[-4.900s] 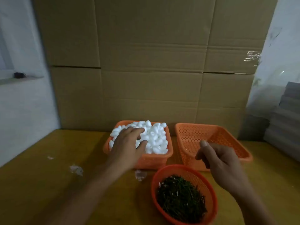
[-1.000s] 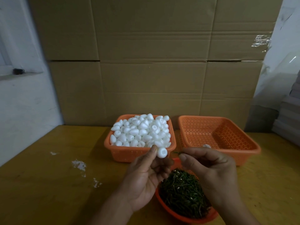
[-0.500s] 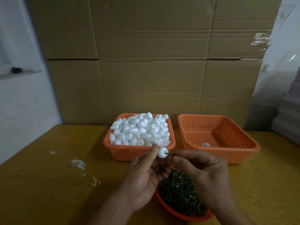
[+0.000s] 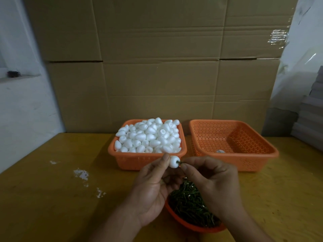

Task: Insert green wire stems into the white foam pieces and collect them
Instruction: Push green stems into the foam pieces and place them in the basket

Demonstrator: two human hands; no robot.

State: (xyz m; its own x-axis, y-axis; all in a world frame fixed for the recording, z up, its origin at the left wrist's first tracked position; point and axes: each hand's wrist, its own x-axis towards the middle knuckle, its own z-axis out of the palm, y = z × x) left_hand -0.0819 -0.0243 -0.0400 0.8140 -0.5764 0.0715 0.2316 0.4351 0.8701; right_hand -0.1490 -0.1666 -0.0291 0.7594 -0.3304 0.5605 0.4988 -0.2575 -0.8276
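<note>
Three baskets (image 4: 234, 154), two hands (image 4: 152, 187), perhaps one finished piece (image 4: 219, 151).

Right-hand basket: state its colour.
Orange, with perforated walls; the basket shows in the head view.

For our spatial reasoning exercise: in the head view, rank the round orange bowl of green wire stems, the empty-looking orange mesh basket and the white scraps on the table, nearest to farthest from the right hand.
1. Round orange bowl of green wire stems: directly under the right hand.
2. Orange mesh basket: behind, to its right.
3. White scraps: far left on the table.
</note>
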